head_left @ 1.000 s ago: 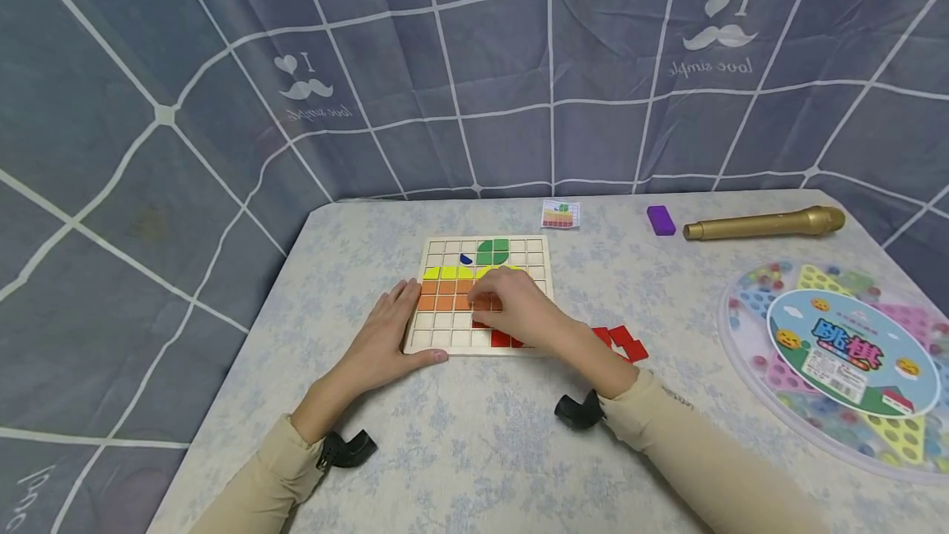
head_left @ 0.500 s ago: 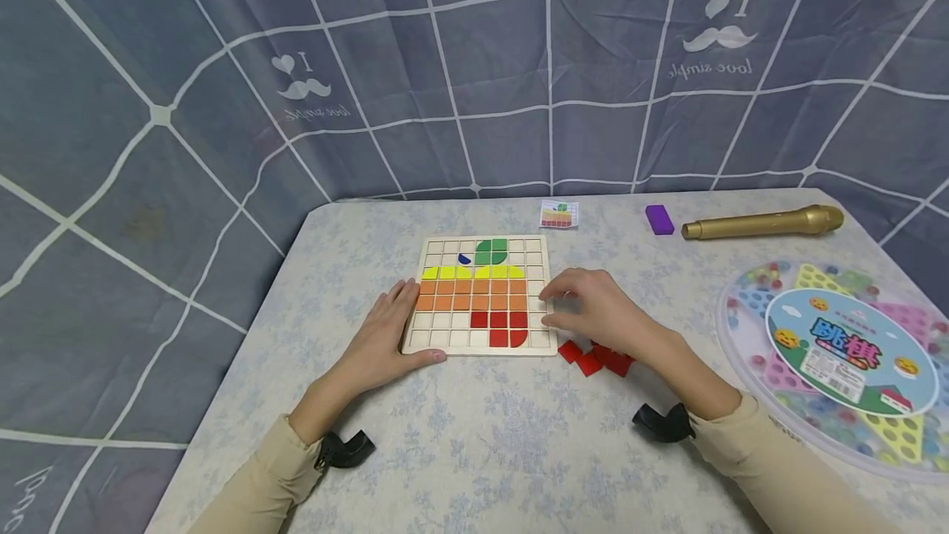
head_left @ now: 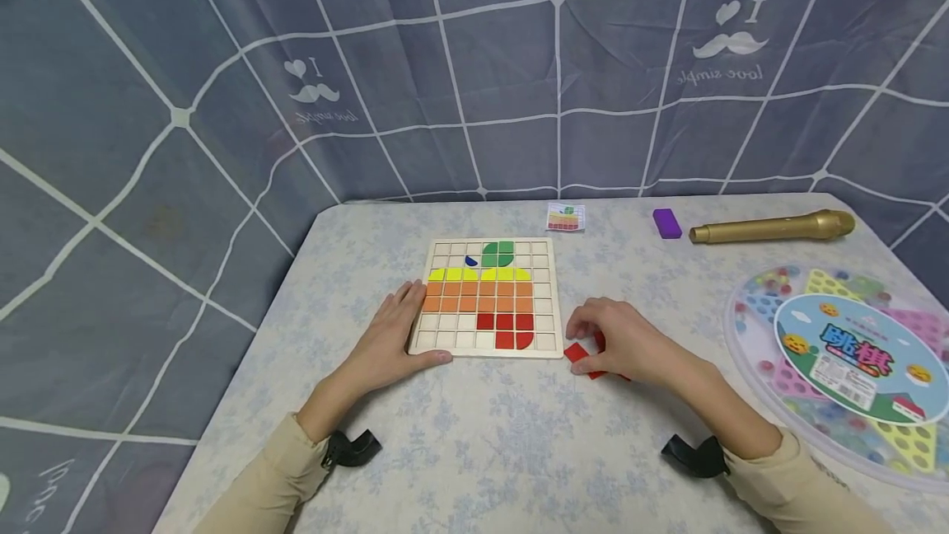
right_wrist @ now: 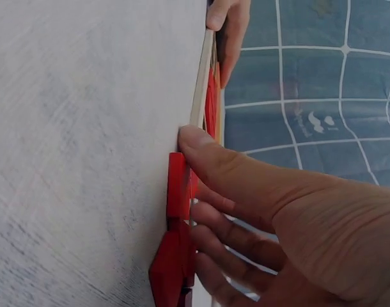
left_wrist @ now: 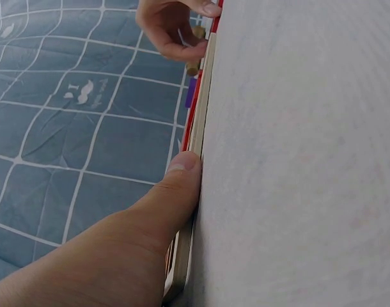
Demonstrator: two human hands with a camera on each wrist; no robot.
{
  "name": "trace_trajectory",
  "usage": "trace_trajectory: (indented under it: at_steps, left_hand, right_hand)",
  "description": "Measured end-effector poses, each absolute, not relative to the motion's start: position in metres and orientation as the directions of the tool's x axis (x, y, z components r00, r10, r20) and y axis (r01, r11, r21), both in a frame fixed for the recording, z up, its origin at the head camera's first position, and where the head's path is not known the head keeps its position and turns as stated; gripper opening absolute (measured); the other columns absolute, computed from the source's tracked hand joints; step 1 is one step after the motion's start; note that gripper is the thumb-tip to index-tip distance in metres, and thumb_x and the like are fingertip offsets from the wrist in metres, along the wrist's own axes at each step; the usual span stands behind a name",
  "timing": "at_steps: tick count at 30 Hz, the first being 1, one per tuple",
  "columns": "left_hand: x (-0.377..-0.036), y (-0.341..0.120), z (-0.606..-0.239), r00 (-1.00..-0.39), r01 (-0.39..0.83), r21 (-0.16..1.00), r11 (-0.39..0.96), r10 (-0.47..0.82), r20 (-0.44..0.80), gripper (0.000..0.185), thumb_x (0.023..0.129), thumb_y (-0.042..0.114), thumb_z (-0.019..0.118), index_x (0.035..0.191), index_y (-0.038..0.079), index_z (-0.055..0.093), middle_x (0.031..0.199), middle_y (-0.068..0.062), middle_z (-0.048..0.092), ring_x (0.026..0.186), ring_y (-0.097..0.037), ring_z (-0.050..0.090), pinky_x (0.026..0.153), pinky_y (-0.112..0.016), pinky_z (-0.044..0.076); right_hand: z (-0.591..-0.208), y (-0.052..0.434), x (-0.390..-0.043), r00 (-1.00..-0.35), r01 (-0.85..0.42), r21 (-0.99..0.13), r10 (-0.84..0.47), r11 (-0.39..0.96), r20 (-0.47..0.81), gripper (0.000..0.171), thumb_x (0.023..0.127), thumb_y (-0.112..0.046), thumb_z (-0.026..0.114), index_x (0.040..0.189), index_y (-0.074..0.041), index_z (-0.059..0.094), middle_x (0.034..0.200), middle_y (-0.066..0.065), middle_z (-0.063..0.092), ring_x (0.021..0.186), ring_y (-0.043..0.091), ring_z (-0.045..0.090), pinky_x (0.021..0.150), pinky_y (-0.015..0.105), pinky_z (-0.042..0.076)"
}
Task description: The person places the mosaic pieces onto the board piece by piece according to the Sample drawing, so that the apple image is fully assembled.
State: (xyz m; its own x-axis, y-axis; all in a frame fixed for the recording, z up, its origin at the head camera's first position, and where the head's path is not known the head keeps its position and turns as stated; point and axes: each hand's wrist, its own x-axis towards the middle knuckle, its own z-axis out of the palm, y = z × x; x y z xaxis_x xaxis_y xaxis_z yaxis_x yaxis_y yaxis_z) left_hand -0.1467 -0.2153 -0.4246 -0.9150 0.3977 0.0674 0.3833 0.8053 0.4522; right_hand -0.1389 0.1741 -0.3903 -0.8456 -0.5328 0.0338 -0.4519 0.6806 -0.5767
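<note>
A wooden grid board (head_left: 544,297) lies flat, filled in part with green, blue, yellow, orange and red tiles (head_left: 504,322). My left hand (head_left: 393,336) rests at its near left corner, fingers lying along the left side and thumb against the front edge. In the left wrist view that thumb (left_wrist: 176,185) presses the board's rim (left_wrist: 201,121). My right hand (head_left: 623,344) hovers low over loose red tiles (head_left: 576,352) beside the board's near right corner. Its thumb and fingers are spread apart around these tiles, and the hand partly hides them. Several red tiles (right_wrist: 177,192) show under the thumb in the right wrist view.
A small printed pattern card (head_left: 566,217) lies behind the board. Farther right are a purple block (head_left: 666,223) and a gold microphone (head_left: 771,227). A round clear box of jump-chess pieces (head_left: 853,353) sits at the right. A grid-patterned curtain (head_left: 504,64) hangs behind the table.
My right hand has moved off the board, rightward and then toward me, down to the loose red tiles. The left hand has stayed at the board's corner.
</note>
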Motion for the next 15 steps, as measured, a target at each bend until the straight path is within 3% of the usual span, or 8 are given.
trace_trajectory:
  at_steps: [5, 15]
  left_hand:
    - [-0.1472, -0.2142, -0.4251, -0.917, 0.380, 0.447, 0.810, 0.395, 0.064, 0.119, 0.085, 0.057, 0.082, 0.168, 0.000, 0.019, 0.175, -0.018, 0.020, 0.164, -0.038, 0.013, 0.134, -0.057, 0.011]
    - [-0.1465, -0.2138, -0.4249, -0.915, 0.384, 0.446, 0.809, 0.399, 0.063, 0.117, 0.086, 0.056, 0.082, 0.167, -0.001, 0.020, 0.175, -0.019, 0.020, 0.164, -0.038, 0.013, 0.133, -0.058, 0.012]
  right_hand:
    - [-0.3925, 0.1751, -0.1411, -0.849, -0.426, -0.606, -0.529, 0.672, 0.010, 0.027, 0.079, -0.019, 0.095, 0.096, -0.017, 0.074, 0.088, -0.006, 0.064, 0.083, 0.015, 0.057, 0.069, 0.025, 0.049]
    - [-0.4004, 0.1782, -0.1445, -0.868, -0.373, -0.665, -0.497, 0.647, 0.004, 0.032, 0.076, -0.022, 0.097, 0.088, -0.019, 0.068, 0.086, -0.005, 0.061, 0.082, 0.016, 0.056, 0.068, 0.025, 0.049]
